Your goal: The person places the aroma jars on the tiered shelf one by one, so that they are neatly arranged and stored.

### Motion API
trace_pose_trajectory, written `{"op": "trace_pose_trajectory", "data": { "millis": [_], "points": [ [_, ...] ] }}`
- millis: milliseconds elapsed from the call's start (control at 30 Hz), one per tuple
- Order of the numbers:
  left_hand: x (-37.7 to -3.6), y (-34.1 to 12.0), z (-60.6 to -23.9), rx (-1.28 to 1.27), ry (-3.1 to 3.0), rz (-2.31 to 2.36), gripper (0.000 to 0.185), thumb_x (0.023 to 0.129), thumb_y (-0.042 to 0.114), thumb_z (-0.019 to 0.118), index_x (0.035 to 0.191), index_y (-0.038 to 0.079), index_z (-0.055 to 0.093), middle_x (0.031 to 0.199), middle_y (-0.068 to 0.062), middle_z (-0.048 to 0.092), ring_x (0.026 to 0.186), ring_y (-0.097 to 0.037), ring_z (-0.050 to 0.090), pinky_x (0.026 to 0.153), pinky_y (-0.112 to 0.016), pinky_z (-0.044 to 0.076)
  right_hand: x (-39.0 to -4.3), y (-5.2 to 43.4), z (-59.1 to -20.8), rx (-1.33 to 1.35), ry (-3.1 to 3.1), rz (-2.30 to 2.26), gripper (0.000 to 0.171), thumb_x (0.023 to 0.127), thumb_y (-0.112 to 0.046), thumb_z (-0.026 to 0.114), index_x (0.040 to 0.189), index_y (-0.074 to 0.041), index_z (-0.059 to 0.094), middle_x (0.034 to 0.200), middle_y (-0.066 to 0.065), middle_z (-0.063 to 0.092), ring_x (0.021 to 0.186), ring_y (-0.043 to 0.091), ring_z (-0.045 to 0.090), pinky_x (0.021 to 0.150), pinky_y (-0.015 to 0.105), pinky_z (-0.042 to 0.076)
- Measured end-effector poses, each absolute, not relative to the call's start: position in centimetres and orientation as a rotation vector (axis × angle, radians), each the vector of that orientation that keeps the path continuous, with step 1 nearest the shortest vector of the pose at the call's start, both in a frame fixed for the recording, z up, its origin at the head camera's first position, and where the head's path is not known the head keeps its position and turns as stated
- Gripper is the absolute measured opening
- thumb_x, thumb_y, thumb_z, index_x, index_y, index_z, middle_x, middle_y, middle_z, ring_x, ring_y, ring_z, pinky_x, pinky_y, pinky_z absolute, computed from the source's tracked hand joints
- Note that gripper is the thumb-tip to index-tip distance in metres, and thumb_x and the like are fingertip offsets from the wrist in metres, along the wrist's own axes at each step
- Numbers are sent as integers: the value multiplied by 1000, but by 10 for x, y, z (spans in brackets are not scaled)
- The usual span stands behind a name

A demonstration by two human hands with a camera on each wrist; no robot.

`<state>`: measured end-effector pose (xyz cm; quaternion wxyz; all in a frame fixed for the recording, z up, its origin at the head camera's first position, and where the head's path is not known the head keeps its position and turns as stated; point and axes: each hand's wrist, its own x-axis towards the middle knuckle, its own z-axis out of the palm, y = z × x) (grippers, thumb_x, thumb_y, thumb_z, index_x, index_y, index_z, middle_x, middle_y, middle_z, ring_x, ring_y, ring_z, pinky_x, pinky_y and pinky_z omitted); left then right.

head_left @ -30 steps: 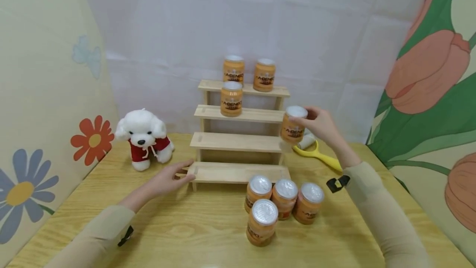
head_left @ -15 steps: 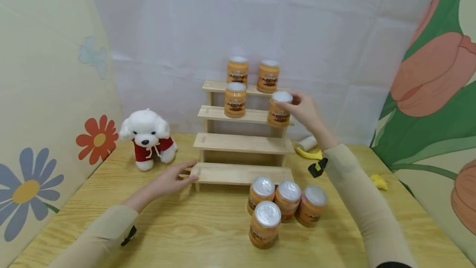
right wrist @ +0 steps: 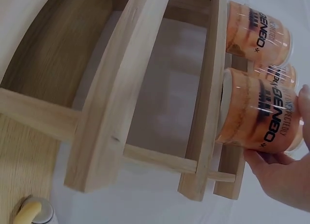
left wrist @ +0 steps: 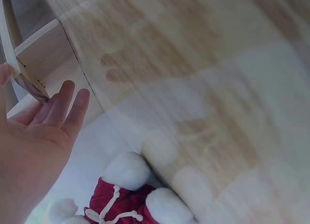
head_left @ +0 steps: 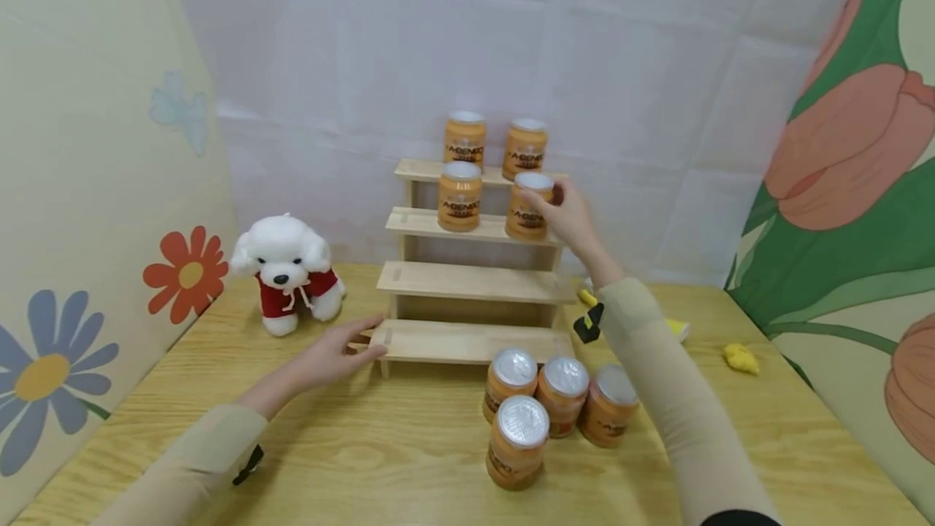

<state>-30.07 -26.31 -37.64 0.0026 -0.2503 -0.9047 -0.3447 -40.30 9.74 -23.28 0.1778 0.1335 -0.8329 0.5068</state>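
Observation:
A stepped wooden display rack [head_left: 475,281] stands on the table. My right hand [head_left: 573,222] grips an orange can [head_left: 527,213] with a silver lid by its upper part, at the right end of the second shelf from the top. In the right wrist view the base of this can [right wrist: 259,112] is right at the shelf board. Left of it on that shelf stands another can [head_left: 459,200], and two more cans [head_left: 525,151] stand on the top shelf. My left hand [head_left: 332,354] holds the left end of the lowest shelf, thumb and fingers [left wrist: 60,105] on either side of the board.
Several orange cans [head_left: 517,445] stand grouped in front of the rack's right side. A white plush dog [head_left: 281,270] in red sits to the left. Behind the right forearm lie yellow items [head_left: 741,358]. A white cloth [head_left: 621,63] hangs behind the rack.
My right hand has carried the can from beside the rack, up and leftward, to the right end of the second shelf. The left hand has stayed on the lowest shelf.

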Motion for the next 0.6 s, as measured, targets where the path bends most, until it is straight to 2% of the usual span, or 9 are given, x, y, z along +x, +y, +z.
{"op": "trace_pose_trajectory", "data": {
  "millis": [333,467,600],
  "points": [
    [-301,-262,-377,-781,-2849,-1069,64,95,32,56,142,-6,35,142,-27,39,115,-42,54,91,-48,51,-410,90,-233,365,-2335,1385,53,84,-40,68,116,0,58,112,12,51,94,19,50,79,29,47],
    [-301,-262,-376,-780,-2846,-1076,64,95,32,56,142,-6,34,142,-28,39,115,-42,53,91,-48,51,-410,91,-232,398,-2358,1380,48,86,-42,66,111,-2,60,102,10,55,86,18,51,72,28,46],
    [-300,-262,-375,-785,-2842,-1082,64,95,31,56,142,-7,34,142,-28,39,116,-43,53,91,-48,51,-411,91,-231,411,-2376,1367,47,87,-41,65,113,-2,60,99,10,59,85,18,53,73,28,48]
  ]
}}
